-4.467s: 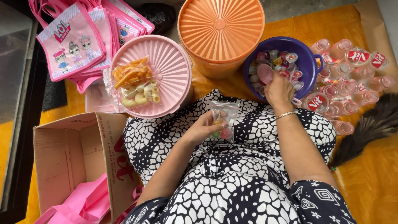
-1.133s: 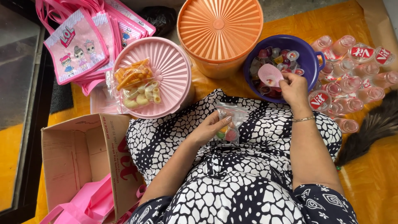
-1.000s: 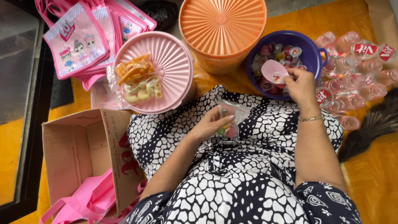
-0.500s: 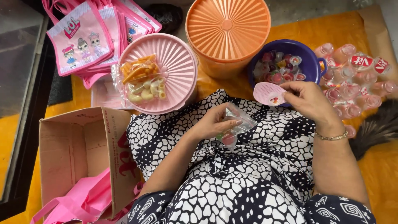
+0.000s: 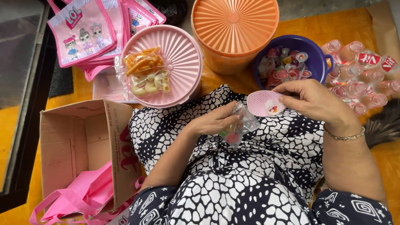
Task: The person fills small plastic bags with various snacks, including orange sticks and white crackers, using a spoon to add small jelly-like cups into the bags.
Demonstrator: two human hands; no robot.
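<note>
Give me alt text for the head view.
Left hand holds a small clear bag on the lap; right hand holds a pink scoop of candy beside it, in front of a purple bowl.

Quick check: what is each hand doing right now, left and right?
Left hand: closed on a small clear plastic bag with sweets in it, held over the lap.
Right hand: holding a pink scoop with a small sweet in it, near the bag.

open lap, purple bowl (image 5: 317,62) ahead, bottles (image 5: 363,83) right
</note>
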